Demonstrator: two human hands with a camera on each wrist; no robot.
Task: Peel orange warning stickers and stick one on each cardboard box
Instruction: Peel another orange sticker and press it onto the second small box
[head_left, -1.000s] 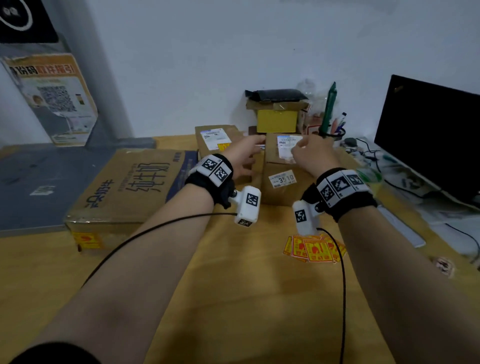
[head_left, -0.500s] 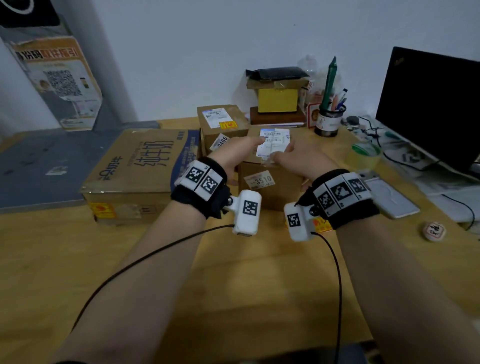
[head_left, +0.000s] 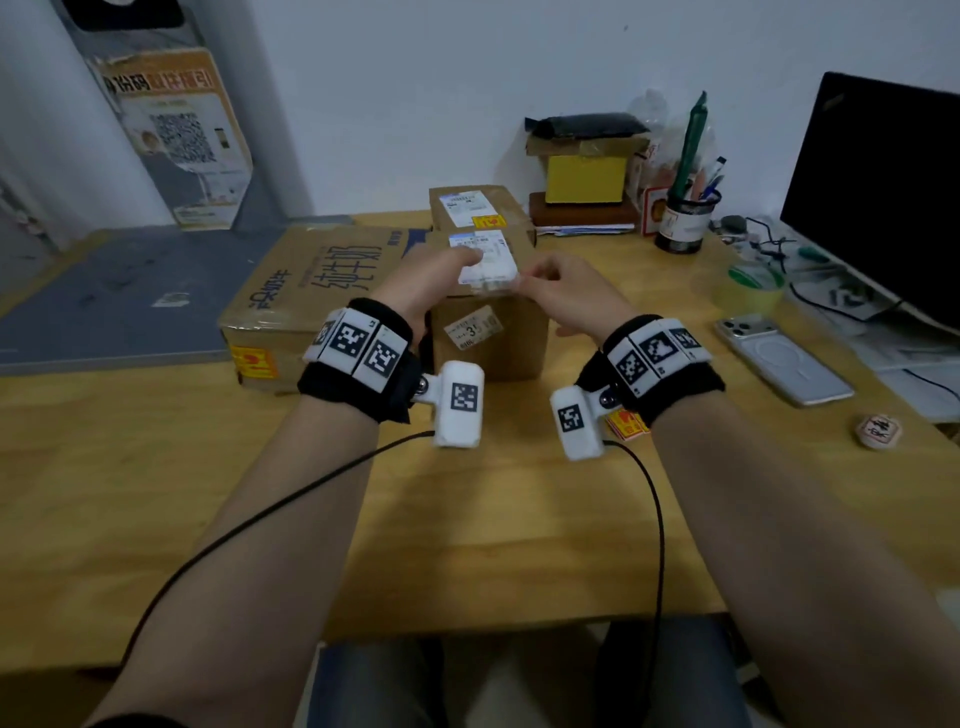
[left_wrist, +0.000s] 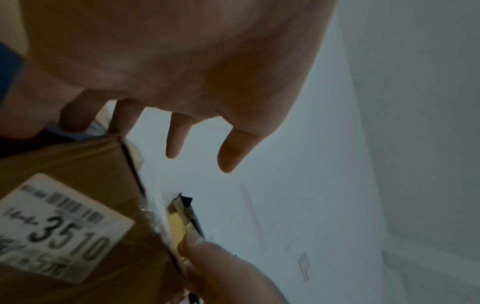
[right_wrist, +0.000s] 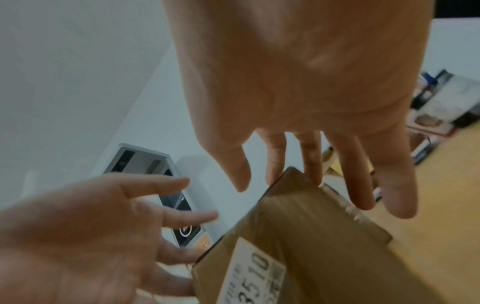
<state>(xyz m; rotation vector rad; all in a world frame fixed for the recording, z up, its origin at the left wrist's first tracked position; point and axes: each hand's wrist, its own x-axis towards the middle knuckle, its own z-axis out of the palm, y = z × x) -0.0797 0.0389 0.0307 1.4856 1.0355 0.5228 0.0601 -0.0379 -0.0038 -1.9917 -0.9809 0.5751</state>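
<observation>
Small brown cardboard box with a white "3510" label on the wooden worktop, left hand with straight fingers on its top label, right hand loosely open at its right edge (nothing held), orange warning stickers beside the right wrist.

Small office or parcel-handling desk, by the look of it. Wooden worktop set against a plain white wall. Dark monitor at the right edge, with tangled cables beside it. Pen cup holding pens and a green marker near the wall. Phone lying flat on the worktop. Several taped cardboard boxes bearing printed shipping labels. Poster with QR code at upper left. Dim indoor lighting.
</observation>
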